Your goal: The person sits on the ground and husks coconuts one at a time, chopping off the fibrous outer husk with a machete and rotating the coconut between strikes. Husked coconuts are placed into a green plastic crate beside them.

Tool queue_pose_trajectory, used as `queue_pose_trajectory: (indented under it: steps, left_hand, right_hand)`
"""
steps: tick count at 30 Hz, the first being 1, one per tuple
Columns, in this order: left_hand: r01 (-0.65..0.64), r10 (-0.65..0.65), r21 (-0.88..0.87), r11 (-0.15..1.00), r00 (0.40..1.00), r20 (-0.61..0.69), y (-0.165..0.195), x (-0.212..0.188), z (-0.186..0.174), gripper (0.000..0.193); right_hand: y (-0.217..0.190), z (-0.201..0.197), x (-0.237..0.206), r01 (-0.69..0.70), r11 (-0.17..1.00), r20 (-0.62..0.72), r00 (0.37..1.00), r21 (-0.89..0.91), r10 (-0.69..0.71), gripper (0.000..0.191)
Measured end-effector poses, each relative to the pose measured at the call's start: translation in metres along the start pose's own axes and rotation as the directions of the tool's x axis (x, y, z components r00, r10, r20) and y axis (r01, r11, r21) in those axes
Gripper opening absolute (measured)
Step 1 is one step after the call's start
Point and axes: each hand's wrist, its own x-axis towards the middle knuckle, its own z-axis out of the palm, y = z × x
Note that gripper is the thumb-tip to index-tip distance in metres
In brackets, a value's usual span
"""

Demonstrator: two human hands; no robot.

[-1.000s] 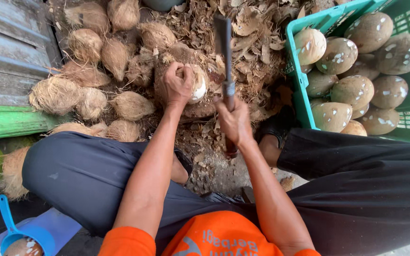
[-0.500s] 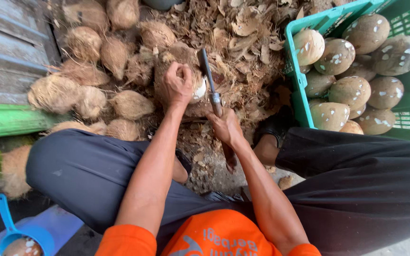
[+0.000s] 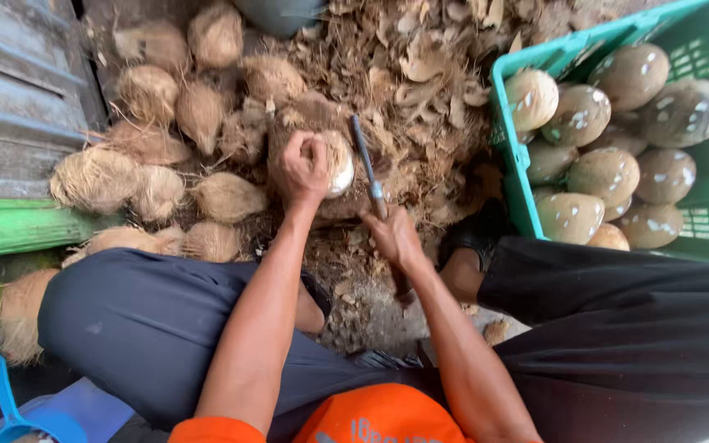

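**On the husk-strewn ground: a coconut under the blade**

On the ground between the person's knees, a partly peeled coconut (image 3: 331,164) sits on a mound of brown husk, its pale shell showing on the right side. It looks heavy, hard and round, likely to roll, with fibrous patches that give grip; the safest hold is over the top, away from the cutting edge. The left hand (image 3: 304,168) does just that, its fingers (image 3: 315,152) clenched over the crown, the forearm reaching straight out from the body. Just beside the coconut on its right, a long knife (image 3: 368,168) points away from the person, blade close to the shell. The right hand (image 3: 394,238) grasps its handle, fingers wrapped tight, wrist bent slightly inward.

Further out, unhusked fibrous coconuts (image 3: 149,148) lie heaped to the left against a weathered grey board (image 3: 10,107). To the right, a green plastic crate (image 3: 510,164) holds peeled coconuts (image 3: 609,176). A blue scoop (image 3: 14,406) rests at lower left.
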Motion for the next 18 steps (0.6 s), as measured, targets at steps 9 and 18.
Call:
queue_pose_trajectory:
  steps: [9, 18]
  left_hand:
    - [-0.044, 0.045, 0.022, 0.999, 0.998, -0.05, 0.006, -0.003, 0.003, 0.035]
    - [-0.052, 0.052, -0.041, 0.998, 0.999, -0.003, -0.007, -0.002, 0.007, 0.047]
  right_hand:
    - [-0.032, -0.014, -0.031, 0.327, 0.932, -0.29, 0.917, 0.154, -0.273, 0.031]
    - [0.011, 0.0, 0.001, 0.261, 0.965, -0.162, 0.951, -0.036, -0.263, 0.03]
